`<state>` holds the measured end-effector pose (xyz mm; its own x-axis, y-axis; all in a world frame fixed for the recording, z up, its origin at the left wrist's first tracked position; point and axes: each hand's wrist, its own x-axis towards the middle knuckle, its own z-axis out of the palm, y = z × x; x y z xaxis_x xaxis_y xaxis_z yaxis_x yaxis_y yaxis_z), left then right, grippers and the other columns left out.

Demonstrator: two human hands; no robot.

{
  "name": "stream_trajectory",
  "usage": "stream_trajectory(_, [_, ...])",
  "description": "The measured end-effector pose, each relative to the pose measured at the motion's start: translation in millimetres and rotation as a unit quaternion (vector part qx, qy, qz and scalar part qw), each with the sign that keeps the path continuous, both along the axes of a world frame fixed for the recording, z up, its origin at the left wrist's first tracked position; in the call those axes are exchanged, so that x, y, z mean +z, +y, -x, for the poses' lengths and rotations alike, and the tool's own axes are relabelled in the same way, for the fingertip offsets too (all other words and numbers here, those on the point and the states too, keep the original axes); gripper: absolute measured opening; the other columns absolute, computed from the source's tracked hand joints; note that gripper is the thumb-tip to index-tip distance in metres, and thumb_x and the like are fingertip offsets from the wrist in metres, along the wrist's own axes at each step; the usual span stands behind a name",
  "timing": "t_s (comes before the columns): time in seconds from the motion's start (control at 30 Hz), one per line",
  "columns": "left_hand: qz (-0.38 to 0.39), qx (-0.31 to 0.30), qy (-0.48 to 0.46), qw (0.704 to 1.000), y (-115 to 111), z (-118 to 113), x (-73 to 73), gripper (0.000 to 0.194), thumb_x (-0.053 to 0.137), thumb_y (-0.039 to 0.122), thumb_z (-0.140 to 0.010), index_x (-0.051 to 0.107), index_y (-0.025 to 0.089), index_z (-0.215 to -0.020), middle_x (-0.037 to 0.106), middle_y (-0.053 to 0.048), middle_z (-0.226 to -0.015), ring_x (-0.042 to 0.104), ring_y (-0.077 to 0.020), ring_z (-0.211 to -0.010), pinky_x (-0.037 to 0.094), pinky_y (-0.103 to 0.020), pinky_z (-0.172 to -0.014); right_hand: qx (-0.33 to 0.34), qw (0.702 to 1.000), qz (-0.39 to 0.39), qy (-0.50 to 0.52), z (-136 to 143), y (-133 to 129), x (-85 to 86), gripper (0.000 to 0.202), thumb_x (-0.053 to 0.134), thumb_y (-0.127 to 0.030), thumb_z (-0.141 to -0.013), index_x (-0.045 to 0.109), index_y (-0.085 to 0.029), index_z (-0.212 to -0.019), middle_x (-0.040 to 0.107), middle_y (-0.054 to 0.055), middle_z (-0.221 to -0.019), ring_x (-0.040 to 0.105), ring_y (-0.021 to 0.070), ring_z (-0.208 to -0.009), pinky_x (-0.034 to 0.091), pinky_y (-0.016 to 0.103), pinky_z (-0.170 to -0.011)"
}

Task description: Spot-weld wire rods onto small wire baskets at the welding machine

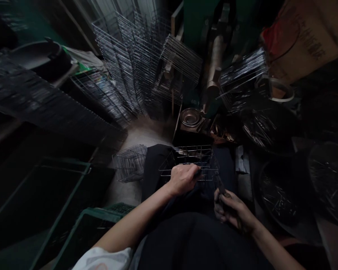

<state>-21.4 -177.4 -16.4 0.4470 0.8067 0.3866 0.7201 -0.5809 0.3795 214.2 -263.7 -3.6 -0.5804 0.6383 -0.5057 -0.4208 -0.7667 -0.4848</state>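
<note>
A small wire basket (195, 150) rests over my lap, between my knees. My left hand (184, 178) is closed around its near side. My right hand (232, 210) grips a pair of dark pliers (220, 185), whose tip is at the basket's right near corner. Whether the jaws touch the wire I cannot make out in the dim light.
Tall stacks of wire racks (129, 56) stand ahead to the left. A machine with a metal shaft (214, 67) is in front, a metal dish (190, 117) below it. Dark basins of metal pieces (259, 127) lie right. Green crates (101, 213) sit left, nested wire baskets (131, 163) by my left knee.
</note>
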Motion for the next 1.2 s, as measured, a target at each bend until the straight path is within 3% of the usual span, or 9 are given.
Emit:
stream_trajectory(0.1, [-0.004,0.004,-0.005,1.000,-1.2,-1.3,-0.1,0.026,0.052,0.044,-0.096,0.062,0.020,-0.096,0.073,0.000,-0.077,0.068,-0.0151,-0.064,0.039,-0.027,-0.055,0.009,0.998,0.009,0.058,2.3,1.1,0.2,0.023,0.058,-0.042,-0.095,0.053,-0.020,-0.092,0.044,-0.005,-0.061,0.040,0.0090,-0.048,0.030,0.021,-0.049])
stream_trajectory(0.23, [0.006,0.010,-0.006,1.000,0.3,0.4,2.9,0.026,0.051,0.043,-0.096,0.062,0.019,-0.097,0.073,-0.001,-0.078,0.068,-0.0158,-0.067,0.040,-0.027,-0.057,-0.083,0.962,0.022,0.259,27.1,-4.7,-4.4,0.027,0.057,-0.045,-0.093,0.046,-0.023,-0.082,0.029,-0.011,-0.051,0.018,0.0048,-0.036,0.020,0.017,-0.040])
stream_trajectory(0.3, [0.011,0.004,-0.001,1.000,1.6,1.4,3.6,0.025,0.052,0.042,-0.096,0.061,0.019,-0.097,0.073,-0.001,-0.078,0.068,-0.0160,-0.067,0.040,-0.027,-0.057,-0.091,0.972,0.022,0.218,28.8,-5.5,-4.5,0.026,0.059,-0.044,-0.092,0.048,-0.023,-0.084,0.034,-0.010,-0.053,0.024,0.0049,-0.038,0.024,0.017,-0.042])
stream_trajectory(0.4, [0.011,-0.004,0.003,1.000,2.2,1.2,2.7,0.024,0.053,0.042,-0.095,0.061,0.019,-0.096,0.073,0.000,-0.079,0.069,-0.0162,-0.068,0.039,-0.027,-0.056,-0.029,0.999,0.010,0.043,15.5,-2.0,-0.7,0.023,0.060,-0.043,-0.093,0.052,-0.021,-0.094,0.049,-0.004,-0.063,0.045,0.0095,-0.050,0.035,0.022,-0.052])
stream_trajectory(0.47, [0.011,-0.001,0.000,1.000,2.0,0.0,2.0,0.024,0.053,0.042,-0.095,0.061,0.019,-0.096,0.073,0.000,-0.079,0.069,-0.0159,-0.067,0.039,-0.027,-0.055,-0.009,1.000,0.006,-0.004,9.2,0.1,1.7,0.023,0.060,-0.041,-0.094,0.053,-0.019,-0.097,0.051,-0.001,-0.067,0.048,0.0113,-0.054,0.035,0.024,-0.053])
stream_trajectory(0.67, [0.031,0.006,-0.003,0.999,3.2,0.6,3.8,0.025,0.051,0.042,-0.096,0.062,0.019,-0.098,0.073,-0.003,-0.081,0.069,-0.0162,-0.071,0.041,-0.026,-0.058,-0.093,0.968,0.018,0.230,30.0,-4.2,-5.4,0.029,0.058,-0.048,-0.092,0.044,-0.024,-0.082,0.029,-0.011,-0.051,0.018,0.0052,-0.036,0.020,0.017,-0.040])
stream_trajectory(0.87, [0.045,0.003,0.004,0.999,1.9,1.2,2.8,0.025,0.054,0.042,-0.095,0.062,0.020,-0.099,0.073,-0.002,-0.081,0.068,-0.0163,-0.069,0.042,-0.026,-0.058,-0.014,1.000,0.002,0.003,14.0,0.4,-1.7,0.021,0.059,-0.040,-0.095,0.052,-0.021,-0.098,0.053,-0.002,-0.068,0.049,0.0114,-0.053,0.039,0.025,-0.053])
stream_trajectory(1.07, [0.034,0.001,-0.002,0.999,3.7,2.6,2.9,0.026,0.051,0.043,-0.096,0.062,0.020,-0.099,0.074,-0.002,-0.083,0.069,-0.0164,-0.072,0.042,-0.027,-0.058,-0.086,0.972,0.009,0.217,24.7,-4.1,-9.4,0.032,0.057,-0.052,-0.092,0.043,-0.024,-0.082,0.029,-0.012,-0.050,0.018,0.0047,-0.035,0.022,0.016,-0.039])
stream_trajectory(1.2, [0.041,-0.003,0.006,0.999,3.0,2.7,3.1,0.026,0.052,0.044,-0.095,0.062,0.020,-0.100,0.074,-0.002,-0.084,0.069,-0.0166,-0.072,0.041,-0.027,-0.057,-0.015,0.999,0.002,0.050,15.5,0.2,-3.0,0.022,0.059,-0.043,-0.094,0.051,-0.022,-0.095,0.051,-0.004,-0.064,0.047,0.0098,-0.048,0.040,0.022,-0.050])
